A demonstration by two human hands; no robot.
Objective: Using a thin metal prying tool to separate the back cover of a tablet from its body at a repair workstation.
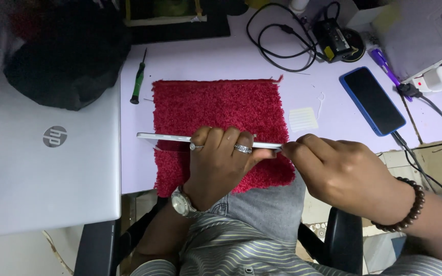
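Two hands meet on one thin white slab-shaped device (170,137), held on edge just above a shaggy red square mat (221,105). The left hand (220,156), wearing rings and a silver wristwatch (181,202), is wrapped around the device's middle, fingers curled over its far side and clamped firmly on it. The right hand (344,171), with a dark beaded bracelet (409,209) at the wrist, has its fingertips pinched together at the device's right end; whether they grip the edge itself or some small thing pressed against it cannot be told. The mat lies on a pale lilac desk (297,92). Just right of the mat sits a small white ridged strip (303,119), and farther right a blue-cased smartphone (372,100) lies face up. A green-handled screwdriver (138,79) rests just left of the mat's far corner. At the left, a closed silver laptop (47,168) carries a black cloth bundle (62,56) on its far part. Black cables (277,41) loop at the far side.
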